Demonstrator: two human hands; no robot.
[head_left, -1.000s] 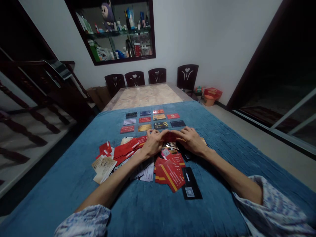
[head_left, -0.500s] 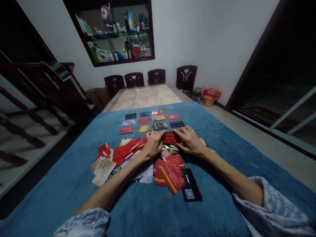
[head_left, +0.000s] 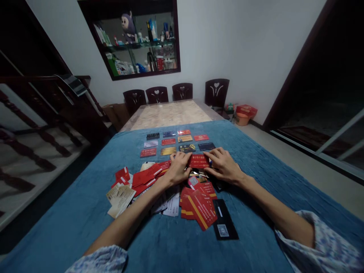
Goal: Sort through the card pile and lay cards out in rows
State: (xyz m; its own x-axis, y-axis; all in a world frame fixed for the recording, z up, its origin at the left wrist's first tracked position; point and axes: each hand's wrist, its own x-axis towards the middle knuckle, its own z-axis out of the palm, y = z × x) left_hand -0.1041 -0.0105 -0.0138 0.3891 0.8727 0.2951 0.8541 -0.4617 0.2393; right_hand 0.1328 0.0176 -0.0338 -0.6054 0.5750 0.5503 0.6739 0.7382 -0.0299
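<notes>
Between my two hands a red card [head_left: 198, 161] with white print is held upright by its side edges. My left hand [head_left: 179, 168] pinches its left end, and my right hand [head_left: 222, 163] grips the right end. Under and in front of the hands lies a loose heap of cards: red cards with a yellow stripe [head_left: 200, 208], plain red cards [head_left: 145, 177], cream cards [head_left: 121, 199] and white cards [head_left: 172, 204]. A black card with a square code [head_left: 225, 220] lies at the heap's near right. Beyond the hands, several cards lie in rows, among them a gold card [head_left: 168, 151].
A blue cloth [head_left: 71, 212] covers the near part of the table, and the far end shows a bare marbled top [head_left: 170, 113]. Dark chairs [head_left: 182, 91] stand along the far side. A shelf niche [head_left: 142, 45] is set in the wall. An orange bucket [head_left: 242, 119] sits on the floor at right.
The red card between my hands has tilted so that its printed face shows more fully. Both hands stay at its ends. The whole view has shifted slightly.
</notes>
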